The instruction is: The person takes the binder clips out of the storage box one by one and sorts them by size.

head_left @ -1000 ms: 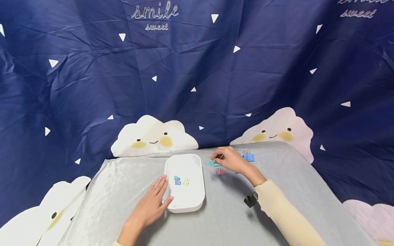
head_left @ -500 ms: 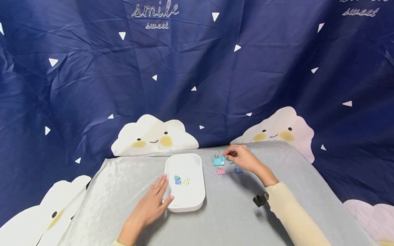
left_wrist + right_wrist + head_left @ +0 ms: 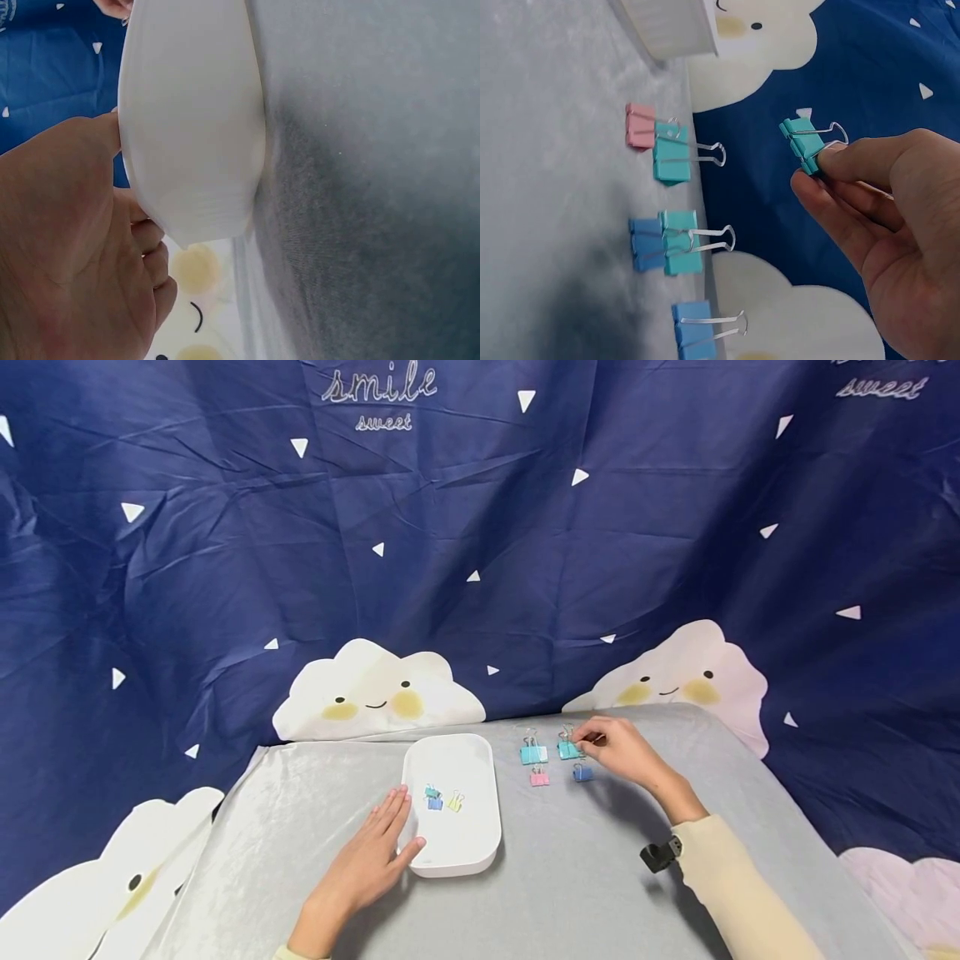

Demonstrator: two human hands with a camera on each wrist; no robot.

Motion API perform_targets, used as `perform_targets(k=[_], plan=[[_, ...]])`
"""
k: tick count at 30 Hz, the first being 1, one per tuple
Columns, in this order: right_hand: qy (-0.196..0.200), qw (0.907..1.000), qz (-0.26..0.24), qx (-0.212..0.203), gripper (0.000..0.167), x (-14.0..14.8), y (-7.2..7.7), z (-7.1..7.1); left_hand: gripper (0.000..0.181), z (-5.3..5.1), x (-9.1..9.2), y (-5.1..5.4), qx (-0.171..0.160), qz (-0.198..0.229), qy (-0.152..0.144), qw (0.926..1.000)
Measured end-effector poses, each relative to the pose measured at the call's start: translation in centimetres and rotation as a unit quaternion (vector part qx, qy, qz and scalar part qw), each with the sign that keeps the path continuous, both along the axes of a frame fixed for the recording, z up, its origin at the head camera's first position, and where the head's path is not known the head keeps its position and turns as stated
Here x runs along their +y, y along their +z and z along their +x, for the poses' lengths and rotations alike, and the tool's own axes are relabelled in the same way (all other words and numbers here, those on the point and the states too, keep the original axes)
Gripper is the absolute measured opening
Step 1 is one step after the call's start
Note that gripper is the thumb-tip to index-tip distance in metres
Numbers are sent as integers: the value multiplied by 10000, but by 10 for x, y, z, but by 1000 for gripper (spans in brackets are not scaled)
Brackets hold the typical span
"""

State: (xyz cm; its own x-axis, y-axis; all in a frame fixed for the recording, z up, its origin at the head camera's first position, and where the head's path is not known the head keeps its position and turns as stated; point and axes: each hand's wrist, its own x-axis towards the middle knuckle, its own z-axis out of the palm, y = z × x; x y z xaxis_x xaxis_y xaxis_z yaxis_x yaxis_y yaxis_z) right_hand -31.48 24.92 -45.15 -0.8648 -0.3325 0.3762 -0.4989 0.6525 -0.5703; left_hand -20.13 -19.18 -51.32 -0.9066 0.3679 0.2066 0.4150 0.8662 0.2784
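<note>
- Right hand has moved farther right of the white tray over the last second and now hides the large blue clip from the head view; left hand and tray stay put.
- White tray holds three clips around its middle: a small teal clip, a small blue clip close against it, and a yellow clip just to their right.
- Left hand lies along the tray's left rim, fingers extended and touching it, gripping nothing.
- Right hand, to the tray's right, pinches a held teal clip between thumb and fingers.
- Right of the tray stand a pink clip with a teal clip behind it; farther right, a dark blue clip before another teal clip.
- Grey cloth of the counter spreads in front and right of the tray; its back edge runs just beyond the tray's far end, against the navy curtain.
</note>
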Motion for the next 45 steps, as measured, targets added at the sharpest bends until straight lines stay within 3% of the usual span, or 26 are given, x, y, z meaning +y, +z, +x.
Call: perform_targets(k=[18, 45], plan=[[-332, 9991, -73, -268, 12, 40, -17, 7, 77, 0, 0, -1, -43, 22, -2, 10000], [-969, 9928, 114, -702, 11, 75, -54, -9, 77, -1, 0, -2, -52, 93, -7, 9999]])
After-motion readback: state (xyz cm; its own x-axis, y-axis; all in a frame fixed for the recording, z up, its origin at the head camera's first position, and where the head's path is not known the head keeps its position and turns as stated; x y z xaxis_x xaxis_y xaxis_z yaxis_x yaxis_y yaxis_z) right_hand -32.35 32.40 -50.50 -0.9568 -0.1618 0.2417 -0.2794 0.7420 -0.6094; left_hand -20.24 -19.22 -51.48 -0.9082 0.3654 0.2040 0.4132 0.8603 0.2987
